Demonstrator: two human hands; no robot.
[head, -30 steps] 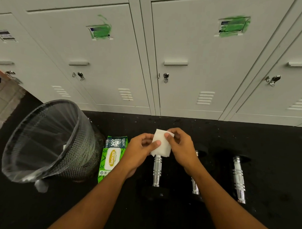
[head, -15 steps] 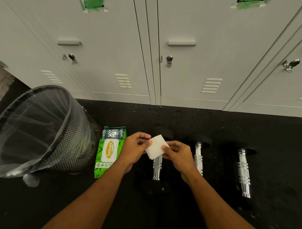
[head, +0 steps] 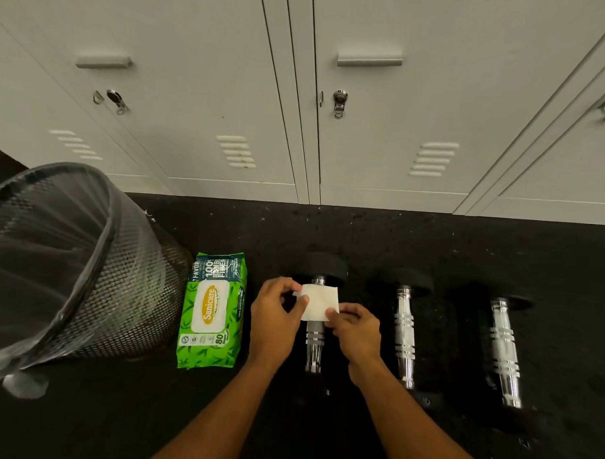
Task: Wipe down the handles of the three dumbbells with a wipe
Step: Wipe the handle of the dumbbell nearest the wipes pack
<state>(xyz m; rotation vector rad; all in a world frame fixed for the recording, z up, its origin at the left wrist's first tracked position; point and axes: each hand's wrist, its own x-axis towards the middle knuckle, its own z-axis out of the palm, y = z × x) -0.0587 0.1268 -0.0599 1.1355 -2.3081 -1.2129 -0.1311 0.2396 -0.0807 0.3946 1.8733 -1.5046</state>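
Three dumbbells with chrome handles and black ends lie side by side on the dark floor: the left dumbbell (head: pixel 315 346), the middle dumbbell (head: pixel 405 336) and the right dumbbell (head: pixel 504 349). A folded white wipe (head: pixel 318 301) is held flat just above the upper part of the left dumbbell's handle. My left hand (head: pixel 274 317) pinches the wipe's left edge. My right hand (head: pixel 354 329) pinches its lower right corner. The wipe hides the top of that handle.
A green pack of wipes (head: pixel 210 312) lies left of the dumbbells. A black mesh bin (head: pixel 121 284) with a clear liner stands at the far left. Grey lockers (head: pixel 366 128) close off the far side of the floor.
Both hands have lowered the wipe toward the left dumbbell's handle and spread it flatter. The view has tilted down and closer to the floor.
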